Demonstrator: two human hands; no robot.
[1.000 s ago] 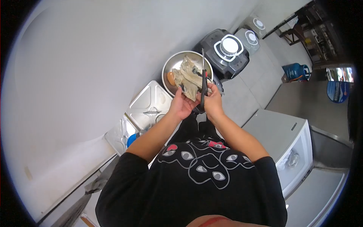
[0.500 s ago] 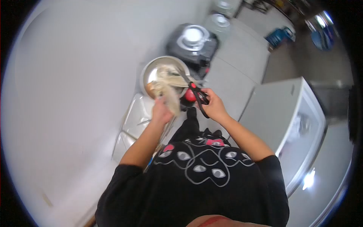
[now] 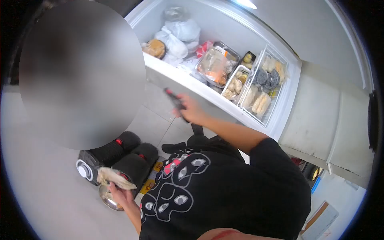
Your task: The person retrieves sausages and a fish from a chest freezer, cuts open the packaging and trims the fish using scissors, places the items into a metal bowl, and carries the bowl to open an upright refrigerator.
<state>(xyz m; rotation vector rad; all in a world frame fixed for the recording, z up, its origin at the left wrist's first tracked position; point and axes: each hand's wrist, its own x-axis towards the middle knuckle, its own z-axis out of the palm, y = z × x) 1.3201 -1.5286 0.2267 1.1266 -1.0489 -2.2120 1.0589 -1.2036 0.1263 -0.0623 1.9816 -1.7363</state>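
My left hand (image 3: 121, 196) is closed on a pale, crumpled, skin-like piece (image 3: 115, 178), held above the metal bowl (image 3: 110, 199) at the lower left. Part of the bowl is hidden by the piece and my hand. My right hand (image 3: 189, 109) is wrapped round black-and-red scissors (image 3: 176, 103), in front of the open chest freezer (image 3: 192, 82). The scissors are blurred, and their blades are hard to make out.
The freezer holds white bags (image 3: 176, 42), a tray of packed food (image 3: 218, 66) and a wire basket (image 3: 266, 86). Two black appliances (image 3: 134, 168) stand beside the bowl. A large blurred patch covers the upper left.
The view has swung right to the open freezer. My hands have moved far apart; the left still holds the pale piece near the bowl, and the right has carried the scissors to the freezer.
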